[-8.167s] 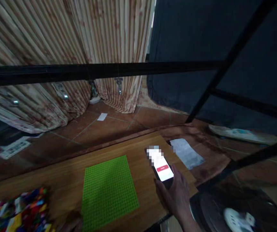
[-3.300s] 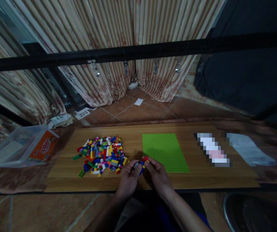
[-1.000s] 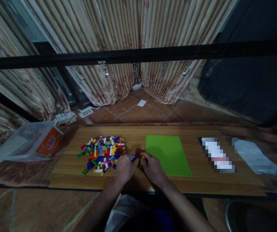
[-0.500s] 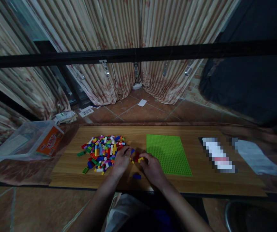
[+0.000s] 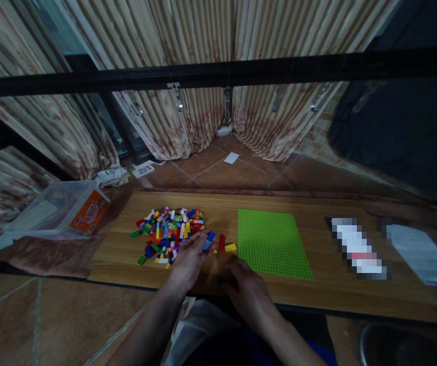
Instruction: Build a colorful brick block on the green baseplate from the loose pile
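My left hand (image 5: 187,262) is closed, pinching blue bricks (image 5: 210,237) between thumb and fingers at the right side of the brick pile. A lighter blue one shows under the darker one. My right hand (image 5: 249,285) is by the table's near edge, with thumb and fingers closed around a dark blue brick (image 5: 222,280) that they partly cover. Ahead of the right hand lie a red brick (image 5: 222,243), a yellow brick (image 5: 230,247) and a tiny yellow piece (image 5: 215,251). A loose pile of many-coloured bricks (image 5: 173,229) spreads to the left.
A green studded baseplate (image 5: 274,244) lies flat on the wooden table (image 5: 340,290), right of the bricks. Farther right are a blurred-out flat object (image 5: 357,249) and a clear sheet (image 5: 418,251). A clear plastic box (image 5: 58,203) with an orange label stands at the left.
My right hand has let go of the yellow brick and moved nearer to me, onto the dark blue brick. The left hand now holds blue bricks up. The view has shifted slightly.
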Demonstrator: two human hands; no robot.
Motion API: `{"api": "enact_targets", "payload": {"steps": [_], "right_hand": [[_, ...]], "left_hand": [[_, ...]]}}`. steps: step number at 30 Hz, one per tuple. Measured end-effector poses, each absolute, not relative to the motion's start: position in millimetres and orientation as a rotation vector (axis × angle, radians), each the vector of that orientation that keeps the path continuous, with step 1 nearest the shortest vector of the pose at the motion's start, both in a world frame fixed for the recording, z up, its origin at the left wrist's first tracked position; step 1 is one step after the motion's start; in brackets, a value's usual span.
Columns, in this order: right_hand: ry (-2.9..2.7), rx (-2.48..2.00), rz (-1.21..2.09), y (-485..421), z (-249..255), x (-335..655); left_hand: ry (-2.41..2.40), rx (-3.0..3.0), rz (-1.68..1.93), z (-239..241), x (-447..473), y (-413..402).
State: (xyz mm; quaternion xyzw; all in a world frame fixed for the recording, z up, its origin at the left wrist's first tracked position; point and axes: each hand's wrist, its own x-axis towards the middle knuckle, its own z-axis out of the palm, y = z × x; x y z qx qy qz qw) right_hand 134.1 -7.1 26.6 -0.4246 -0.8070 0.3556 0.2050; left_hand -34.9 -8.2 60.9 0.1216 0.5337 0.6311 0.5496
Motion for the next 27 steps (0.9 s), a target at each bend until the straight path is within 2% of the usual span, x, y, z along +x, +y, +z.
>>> {"api": "enact_targets", "payload": {"steps": [6,11,18,22,27], "right_hand": [[-2.264,-1.090,0.957,3.4,19.4,112.3],[-2.012,-1.093,0.961,14.5,27.4,99.6],[-1.352,-1.067,1.591,24.1,44.8,92.8],[-1.177,-1.064,1.681,27.8,45.6,92.8],[-0.939,-1.071,1.808,25.4,41.3,97.3]], "left_hand": [[1.172,0.121,1.462,65.7,-37.6,-14.4],[1.201,0.212,1.494,61.3,-38.5,-17.8],[1.374,0.685,1.443,61.5,-28.1,-20.3],[1.375,0.812,1.420,63.4,-23.4,-22.6],[1.287,0.519,1.487,51.6,-22.2,-26.3]]}}
